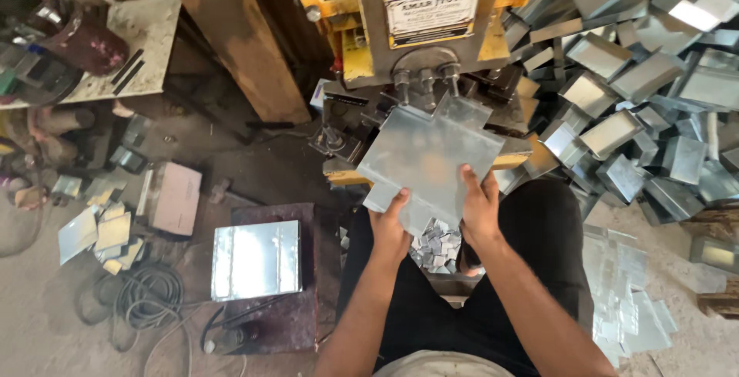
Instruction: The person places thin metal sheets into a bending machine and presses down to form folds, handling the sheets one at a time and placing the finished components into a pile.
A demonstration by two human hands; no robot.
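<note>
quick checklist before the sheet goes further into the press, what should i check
1. Both hands hold the sheet: ok. Left hand and right hand grip the near edge of the notched metal sheet.
2. Fingers away from the press tooling: ok, they sit at the near edge.
3. Sheet seated squarely under the tooling: cannot tell.
4. Offcuts below the sheet out of the way: ok.
5. Next blanks at hand: ok, flat stack lies to the left.
</note>
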